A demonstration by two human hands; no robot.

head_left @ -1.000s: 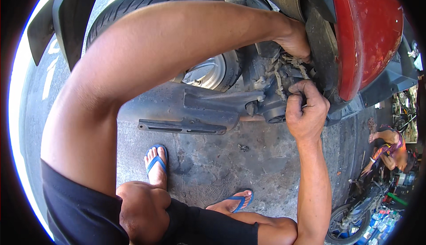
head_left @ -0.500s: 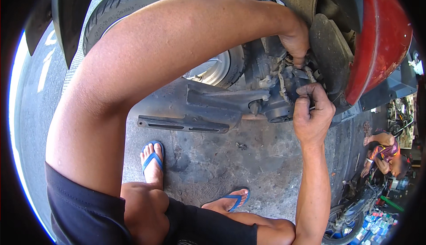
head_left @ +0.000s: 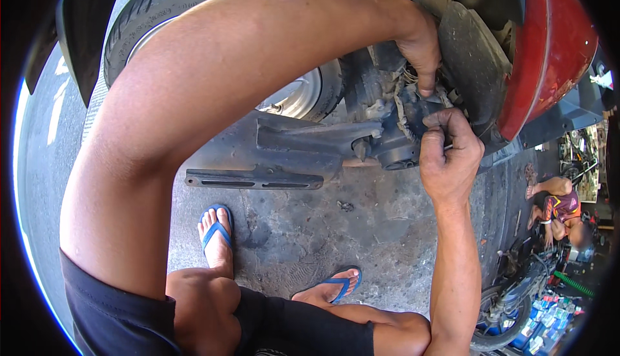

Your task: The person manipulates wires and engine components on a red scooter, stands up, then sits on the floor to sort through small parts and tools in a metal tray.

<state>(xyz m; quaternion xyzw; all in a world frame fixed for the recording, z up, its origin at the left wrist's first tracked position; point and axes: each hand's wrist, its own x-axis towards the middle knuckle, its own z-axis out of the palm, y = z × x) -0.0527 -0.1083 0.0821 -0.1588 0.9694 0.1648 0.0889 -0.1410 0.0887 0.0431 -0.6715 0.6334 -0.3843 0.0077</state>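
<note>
My left hand point(head_left: 423, 49) reaches over from above into the engine area of a motorcycle. Its thumb points down beside a bundle of worn wires point(head_left: 403, 107), while the other fingers are hidden behind the hand and the parts. Just below, my right hand point(head_left: 452, 156) is closed, with thumb and forefinger pinched close to the dark engine housing point(head_left: 397, 146). A thin bit shows by the fingertips, too small to name. Left of the hands runs a long dark metal casing point(head_left: 290, 140), with a slotted bracket point(head_left: 255, 180) along its lower side.
The wheel with its black tyre point(head_left: 155, 27) stands behind my left arm. A dark flap point(head_left: 475, 65) and a red body panel point(head_left: 555, 52) border the hands on the right. At far right, a person point(head_left: 562, 211) crouches near another motorcycle point(head_left: 510, 311).
The view has shifted slightly, so the motorcycle sits a little further left and higher. Both hands stay at nearly the same spots, and my left thumb shows somewhat more. The crouching person's arm has moved.
</note>
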